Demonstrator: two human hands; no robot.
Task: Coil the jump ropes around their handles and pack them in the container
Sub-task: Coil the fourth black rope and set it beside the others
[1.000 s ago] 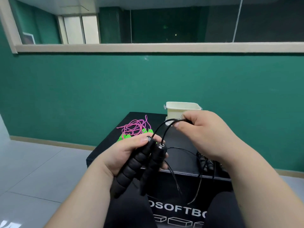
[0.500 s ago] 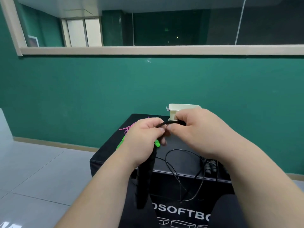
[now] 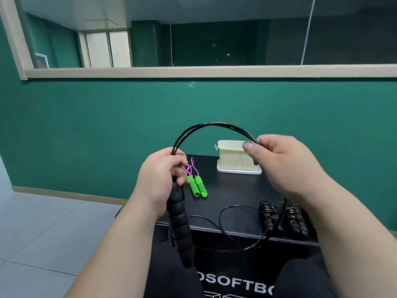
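My left hand (image 3: 160, 179) grips the two black ribbed handles (image 3: 180, 224) of a jump rope, which hang down over the box's front edge. The black cord (image 3: 211, 125) arches up from that hand to my right hand (image 3: 277, 163), which pinches both strands in front of the cream container (image 3: 236, 162) marked "A". The rest of the cord (image 3: 240, 229) trails loose on the black box top (image 3: 232, 192). A jump rope with green handles (image 3: 196, 187) and a pink cord lies beyond my left hand.
Two black jump ropes with cords wound round their handles (image 3: 283, 218) lie at the box's front right. The container stands at the back of the box against a green wall. Grey tiled floor (image 3: 47, 229) lies to the left.
My hands have drawn apart: the right one slid along the cord to the right, raising an arch of two strands. The view has tilted down, showing the green handles and the wound ropes.
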